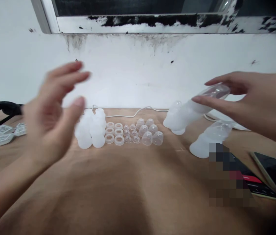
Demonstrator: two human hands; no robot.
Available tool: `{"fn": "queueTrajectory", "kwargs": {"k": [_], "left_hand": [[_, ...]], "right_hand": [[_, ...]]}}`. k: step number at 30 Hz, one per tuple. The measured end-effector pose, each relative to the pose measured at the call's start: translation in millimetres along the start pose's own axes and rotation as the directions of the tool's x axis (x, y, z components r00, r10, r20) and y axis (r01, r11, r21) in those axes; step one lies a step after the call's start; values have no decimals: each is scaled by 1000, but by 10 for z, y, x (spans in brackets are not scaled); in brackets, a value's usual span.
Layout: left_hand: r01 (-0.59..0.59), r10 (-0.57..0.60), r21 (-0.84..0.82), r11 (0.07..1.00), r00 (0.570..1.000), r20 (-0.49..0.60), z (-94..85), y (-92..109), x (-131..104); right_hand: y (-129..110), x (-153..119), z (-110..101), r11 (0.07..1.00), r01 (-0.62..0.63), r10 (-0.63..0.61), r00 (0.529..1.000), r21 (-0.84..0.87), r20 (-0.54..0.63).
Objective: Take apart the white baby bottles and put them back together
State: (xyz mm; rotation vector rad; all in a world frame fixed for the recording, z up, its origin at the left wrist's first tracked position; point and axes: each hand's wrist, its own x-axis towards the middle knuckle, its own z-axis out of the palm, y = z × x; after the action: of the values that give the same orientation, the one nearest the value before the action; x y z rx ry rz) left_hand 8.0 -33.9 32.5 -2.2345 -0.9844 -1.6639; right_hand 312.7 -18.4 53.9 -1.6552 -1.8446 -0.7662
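My left hand [54,111], smeared by motion, is raised at the left with its fingers apart and nothing in it. It is nearest to a group of frosted white bottles [91,130]. At the right, my right hand [240,94] has its thumb and fingers around the clear top of a frosted bottle [194,112], which leans among other capped bottles. Another capped bottle [208,140] stands below that hand. In the middle lie rows of clear rings [119,140], small nipple-shaped pieces [136,139] and clear domed caps [157,138].
White square pieces [3,139] and a black strap [2,106] lie at the far left. A white cable [128,115] runs along the wall. At the right are phone-like dark objects [275,169], partly pixelated nearby. A window frame [138,24] is above.
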Motion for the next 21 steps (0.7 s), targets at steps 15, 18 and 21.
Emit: {"fn": "queueTrajectory", "kwargs": {"k": [15, 18, 21], "left_hand": [[450, -236, 48, 892, 371, 898, 354, -99, -520], [521, -372, 155, 839, 343, 863, 241, -259, -593], [538, -449, 210, 816, 364, 816, 184, -318, -621]], "right_hand": [[-511, -540, 419, 350, -357, -46, 917, 866, 397], [-259, -553, 560, 570, -370, -32, 882, 734, 470], [-146, -705, 832, 824, -238, -149, 784, 513, 602]]}}
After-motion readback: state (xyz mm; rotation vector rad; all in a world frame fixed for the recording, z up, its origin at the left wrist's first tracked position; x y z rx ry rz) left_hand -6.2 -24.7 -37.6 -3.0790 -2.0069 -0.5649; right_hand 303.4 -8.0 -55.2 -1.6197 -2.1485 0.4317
